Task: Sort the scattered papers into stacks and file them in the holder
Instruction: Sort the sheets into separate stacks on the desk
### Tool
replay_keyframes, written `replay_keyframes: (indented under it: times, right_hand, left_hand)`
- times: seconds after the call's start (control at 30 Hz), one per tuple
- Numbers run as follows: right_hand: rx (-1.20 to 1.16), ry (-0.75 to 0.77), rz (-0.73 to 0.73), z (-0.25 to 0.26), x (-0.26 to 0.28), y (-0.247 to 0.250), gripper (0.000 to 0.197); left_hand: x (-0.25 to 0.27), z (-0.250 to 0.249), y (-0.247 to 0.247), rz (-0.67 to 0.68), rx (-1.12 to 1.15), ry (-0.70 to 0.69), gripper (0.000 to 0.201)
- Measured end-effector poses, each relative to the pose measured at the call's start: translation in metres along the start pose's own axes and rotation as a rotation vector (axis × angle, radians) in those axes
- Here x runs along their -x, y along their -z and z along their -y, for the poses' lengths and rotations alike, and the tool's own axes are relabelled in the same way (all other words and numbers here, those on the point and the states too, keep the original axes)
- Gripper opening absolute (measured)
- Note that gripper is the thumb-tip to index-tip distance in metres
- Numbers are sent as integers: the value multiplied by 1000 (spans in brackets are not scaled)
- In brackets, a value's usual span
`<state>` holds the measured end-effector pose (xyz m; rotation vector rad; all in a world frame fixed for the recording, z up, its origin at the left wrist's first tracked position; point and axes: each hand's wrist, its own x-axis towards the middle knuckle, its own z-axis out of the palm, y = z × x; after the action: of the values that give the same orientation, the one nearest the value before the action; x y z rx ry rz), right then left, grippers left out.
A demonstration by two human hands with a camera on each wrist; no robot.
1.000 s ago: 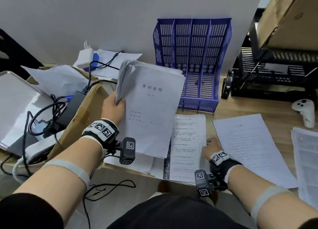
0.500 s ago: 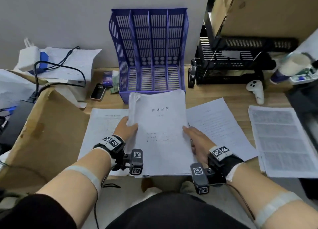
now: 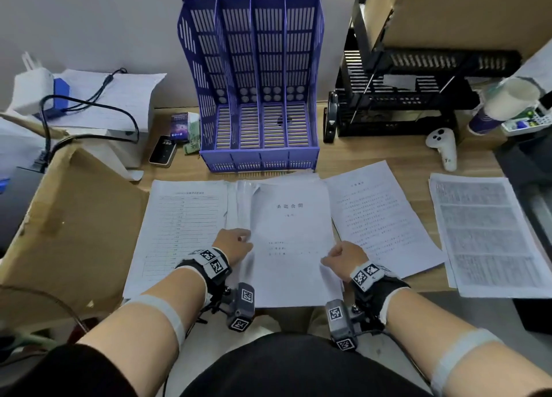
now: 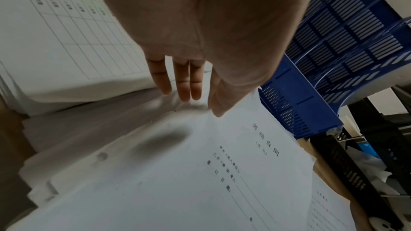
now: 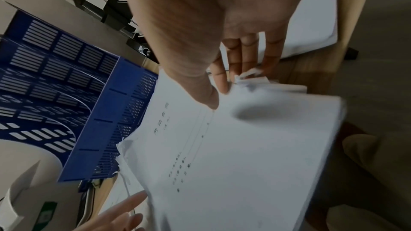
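A stack of white papers [image 3: 292, 226] with a title page on top lies on the desk in front of the blue file holder [image 3: 257, 98], whose slots hold no paper. My left hand [image 3: 236, 244] is at the stack's left edge. In the left wrist view its fingers [image 4: 184, 90] are straight, tips on the fanned lower sheets, with the thumb on the top page [image 4: 222, 173]. My right hand [image 3: 340, 256] pinches the stack's right edge. The right wrist view has that thumb on top and the fingers [image 5: 244, 55] against the ragged sheet edges [image 5: 251, 76].
A table-printed sheet [image 3: 179, 223] lies left of the stack, a text sheet [image 3: 385, 217] right of it, and another pile [image 3: 490, 232] at the far right. A cardboard box flap [image 3: 74, 223], phone [image 3: 162, 155], black rack [image 3: 397, 110] and white controller [image 3: 445, 149] stand around.
The stack, held up at the left by my left hand, came to the middle and now lies flat before the holder. My right hand moved onto its right edge; the left hand's grip loosened.
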<state>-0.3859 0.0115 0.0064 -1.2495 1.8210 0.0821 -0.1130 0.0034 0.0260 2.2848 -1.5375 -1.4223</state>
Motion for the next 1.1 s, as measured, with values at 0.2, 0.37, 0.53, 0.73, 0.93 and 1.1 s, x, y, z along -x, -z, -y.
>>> replay_keyframes:
  times: [0.2,0.37,0.53,0.73,0.93,1.1]
  right_hand:
    - [-66,-53,-66,-10,2,3,25]
    - [-3,-12,-145,-20,0,13,21]
    - [-103,7,-226,-30,1,22,21]
    - [-249,66,-319,-32,2,32,2]
    - [-325,22,-45,-39,4,52,25]
    - [-236,-23,-271,-64,4,88,33]
  left_hand:
    - [4,-5,-10,47,43,1,49]
    - [4,-10,-15,32,97,-47,45]
    - [0,-20,-24,38,227,-35,41]
    - [-3,-36,-33,84,281,6,23]
    - [-3,-57,-44,189,318,-21,22]
    - [-9,-83,-51,156,479,-17,13]
